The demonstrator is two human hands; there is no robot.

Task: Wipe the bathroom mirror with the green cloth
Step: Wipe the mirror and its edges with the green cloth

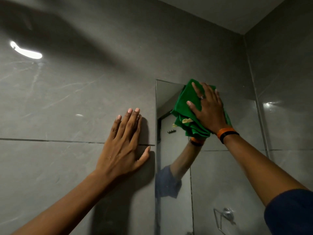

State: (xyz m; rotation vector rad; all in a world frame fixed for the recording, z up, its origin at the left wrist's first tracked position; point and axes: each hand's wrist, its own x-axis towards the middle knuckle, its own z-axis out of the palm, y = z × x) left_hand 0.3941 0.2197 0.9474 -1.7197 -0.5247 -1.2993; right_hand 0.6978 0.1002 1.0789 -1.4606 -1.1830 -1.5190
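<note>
The frameless mirror (220,175) is fixed to the grey tiled wall, right of centre. A bunched green cloth (184,106) lies against the mirror's top edge. My right hand (208,107) presses flat on the cloth with fingers spread; a ring and an orange and black wristband show on it. To the left of the mirror, my left hand (125,143) rests flat on the wall tile, fingers apart and holding nothing. The mirror reflects my right forearm and a dark blue sleeve.
Large grey glossy tiles (67,102) cover the wall, with a bright light reflection at the upper left. A side wall meets the mirror wall at the right corner (254,99). A chrome towel ring (225,217) shows in the mirror's lower part.
</note>
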